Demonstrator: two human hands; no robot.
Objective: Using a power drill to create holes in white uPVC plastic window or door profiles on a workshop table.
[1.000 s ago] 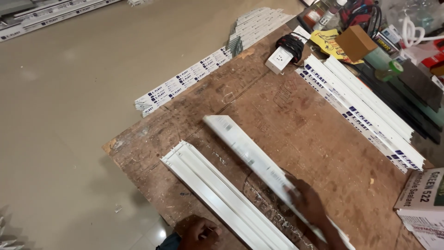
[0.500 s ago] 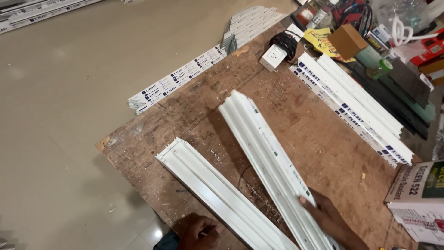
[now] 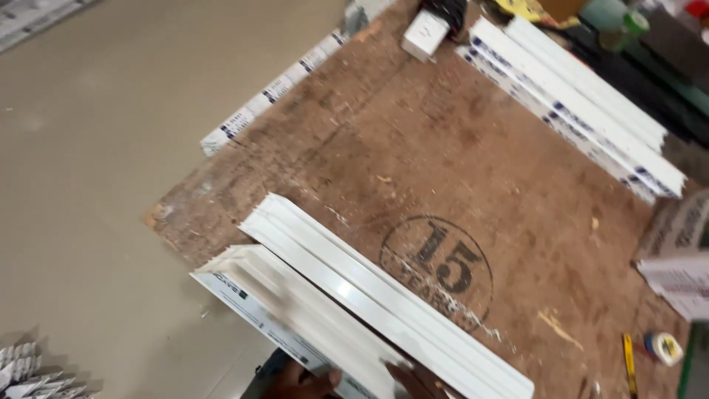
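Two long white plastic channel strips lie side by side on the brown plywood board (image 3: 458, 148), running from the middle left down to the bottom edge. The nearer strip (image 3: 288, 303) overhangs the board's front edge, and my left hand (image 3: 299, 383) grips its lower end with the thumb on top. The farther strip (image 3: 384, 295) rests against it, and my right hand (image 3: 419, 381) holds its lower part. Only the fingertips of both hands show at the bottom of the frame.
A stack of white channel strips (image 3: 583, 111) lies at the board's upper right, and a small white box (image 3: 424, 34) at the top. Printed strips (image 3: 273, 92) hang off the left edge. A yellow-handled tool (image 3: 628, 362), a tape roll (image 3: 664, 347) and a printed carton (image 3: 679, 251) sit on the right.
My right hand has swung the farther strip down and left until it lies against the nearer one. The view has moved closer to the board.
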